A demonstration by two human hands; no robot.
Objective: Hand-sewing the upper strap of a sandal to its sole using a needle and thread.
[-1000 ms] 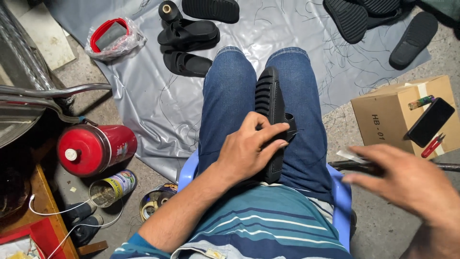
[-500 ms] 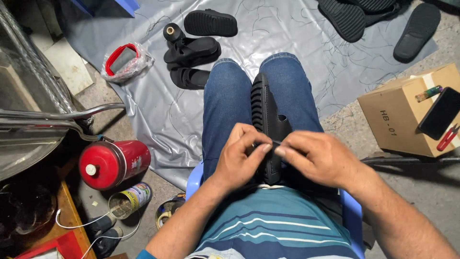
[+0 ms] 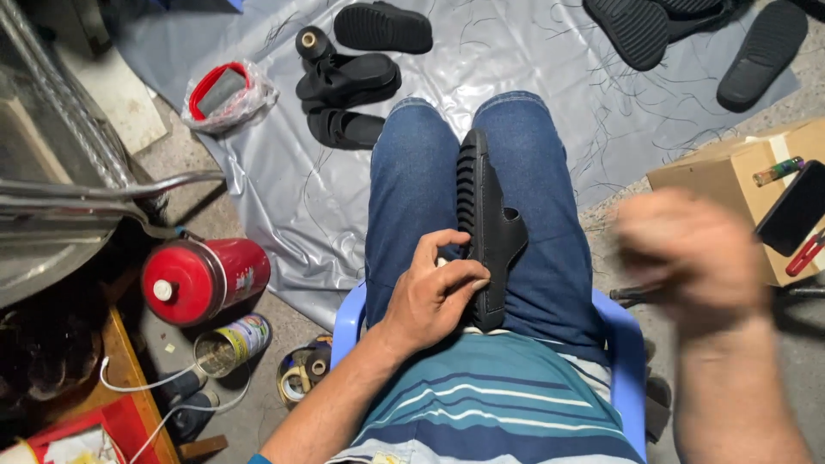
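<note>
Left hand [image 3: 438, 288] has its grip clenched around a black sandal [image 3: 486, 225] lying along the lap, between the jeans legs. Right hand [image 3: 692, 258] is up off to the side, too blurred to tell its grip. Cardboard box [image 3: 730, 176] just beyond it.

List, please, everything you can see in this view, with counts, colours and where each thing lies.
black sandal: one, black, on edge between the knees, held
loose sandals: about six, black, on the sheet ahead
plastic sheet: one, grey, spread on the floor
thread spool: one, black, by the sandals
red canister: one, lying at left
tins: two, on the floor below the canister
cardboard box: one, brown, at right
phone: one, black, on the box
chair: one, blue, under the person
left hand: gripping the sandal
right hand: blurred, raised at right, grasp unclear
</note>
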